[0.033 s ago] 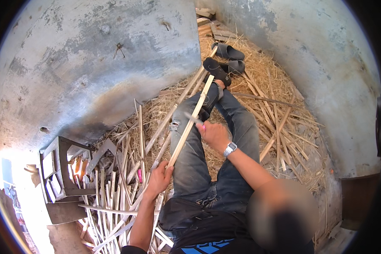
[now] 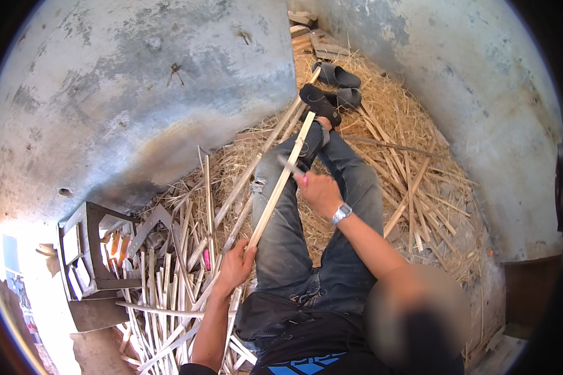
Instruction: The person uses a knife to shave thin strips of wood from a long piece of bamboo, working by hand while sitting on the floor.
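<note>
Rough grey concrete walls (image 2: 137,94) close in from 9 to 3 o'clock, and dry straw (image 2: 413,144) covers the floor between them. The person sits on this floor with legs in blue jeans (image 2: 350,187) stretched toward 12 o'clock, one dark sandal (image 2: 319,103) on the raised foot. Two more dark sandals (image 2: 338,76) lie in the straw just beyond it, near 12 o'clock.

A long pale wooden strip (image 2: 281,181) runs diagonally across the lap, from the foot at 12 o'clock down to 7 o'clock. The left hand (image 2: 234,267) has its fingers closed around the strip's lower end. The right hand (image 2: 319,190), wearing a silver wristwatch (image 2: 340,214), sits at the middle of the strip with fingers closed on a dark, thin tool (image 2: 289,166) whose tip meets the strip; what kind of tool it is cannot be told.

Many more pale split strips (image 2: 169,294) lie piled at 7 o'clock beside the left arm, and others are scattered in the straw at 3 o'clock. A dark metal frame (image 2: 84,250) stands at 8 o'clock against the wall, in bright sunlight
</note>
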`<state>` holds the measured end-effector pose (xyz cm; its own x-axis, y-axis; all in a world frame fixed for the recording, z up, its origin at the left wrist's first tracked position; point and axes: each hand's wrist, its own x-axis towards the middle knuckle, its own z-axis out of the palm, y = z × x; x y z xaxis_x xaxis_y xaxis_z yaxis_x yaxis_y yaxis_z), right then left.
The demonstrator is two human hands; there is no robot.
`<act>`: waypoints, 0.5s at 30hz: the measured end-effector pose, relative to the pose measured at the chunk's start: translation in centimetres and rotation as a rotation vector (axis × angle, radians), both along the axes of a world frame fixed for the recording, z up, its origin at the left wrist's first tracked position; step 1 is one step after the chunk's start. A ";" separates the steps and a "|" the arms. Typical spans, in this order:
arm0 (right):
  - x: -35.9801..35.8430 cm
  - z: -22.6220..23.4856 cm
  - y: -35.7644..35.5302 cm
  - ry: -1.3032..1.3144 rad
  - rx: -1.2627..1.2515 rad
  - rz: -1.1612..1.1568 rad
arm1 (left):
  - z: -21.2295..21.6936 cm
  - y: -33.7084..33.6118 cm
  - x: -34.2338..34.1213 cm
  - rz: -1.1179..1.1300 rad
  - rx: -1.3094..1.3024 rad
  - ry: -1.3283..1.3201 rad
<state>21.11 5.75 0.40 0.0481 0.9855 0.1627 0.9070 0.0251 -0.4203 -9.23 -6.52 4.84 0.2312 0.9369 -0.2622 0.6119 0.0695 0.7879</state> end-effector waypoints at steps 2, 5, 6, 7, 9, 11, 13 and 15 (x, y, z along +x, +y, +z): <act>2.9 0.1 2.4 -0.038 0.012 -0.049 | -0.7 -0.6 -0.4 -0.002 -0.018 -0.012; 4.1 0.1 3.2 -0.051 -0.005 -0.062 | -0.9 -0.6 -0.5 -0.004 -0.010 -0.024; 4.3 0.1 3.3 -0.052 -0.017 -0.056 | -1.0 -0.5 -0.3 -0.005 -0.003 -0.030; 4.5 0.1 3.3 0.009 -0.034 -0.060 | -1.0 -0.3 -0.2 -0.016 0.002 -0.035; 4.4 0.3 2.6 0.132 -0.077 -0.063 | -0.9 -0.1 0.2 -0.030 0.002 -0.041; 3.4 0.8 1.0 0.144 -0.144 0.030 | -1.3 -0.1 0.7 -0.012 -0.006 -0.056; 1.3 2.2 -2.1 0.121 -0.206 0.131 | -1.3 -0.1 1.0 -0.021 -0.032 -0.048; -0.6 1.8 -5.5 0.058 -0.206 0.235 | -0.7 0.5 2.0 -0.054 -0.057 -0.035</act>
<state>20.51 0.27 2.16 -0.1817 0.9826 -0.0378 0.8607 0.1403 -0.4893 -7.24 -6.00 4.17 0.2907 0.9066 -0.3059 0.5883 0.0828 0.8044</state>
